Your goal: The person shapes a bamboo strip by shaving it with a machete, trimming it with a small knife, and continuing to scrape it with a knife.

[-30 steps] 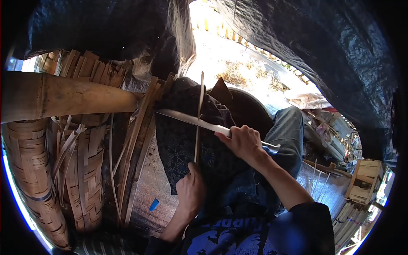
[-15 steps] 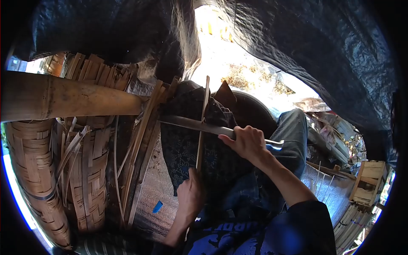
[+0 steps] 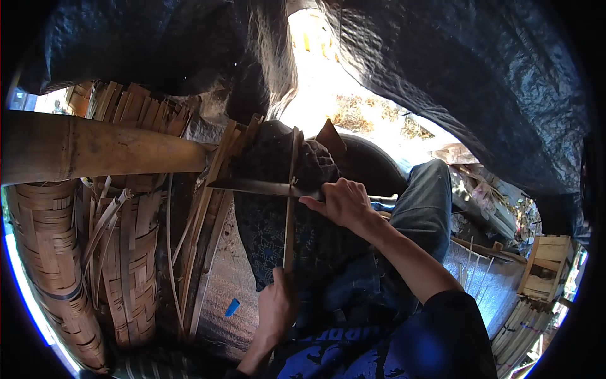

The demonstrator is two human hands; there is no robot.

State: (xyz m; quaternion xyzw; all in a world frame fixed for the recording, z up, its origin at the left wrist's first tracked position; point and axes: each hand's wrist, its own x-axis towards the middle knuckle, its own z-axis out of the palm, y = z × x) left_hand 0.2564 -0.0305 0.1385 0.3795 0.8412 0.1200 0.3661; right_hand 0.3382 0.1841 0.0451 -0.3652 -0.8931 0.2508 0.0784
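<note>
Held in grip of left hand (image 3: 278, 304) at lower end, apparently for steadiness: bamboo strip (image 3: 290, 235), running toward far edge of patterned cloth (image 3: 257, 228), presumably spread as protection. Clenched in right hand (image 3: 347, 205): long knife (image 3: 252, 187), set crosswise to strip, likely for control, with tip past cloth's left edge.

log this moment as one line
left hand: grips wooden strip | right hand: holds knife | knife: crosswise at wooden strip | dark cloth: beneath both
</note>
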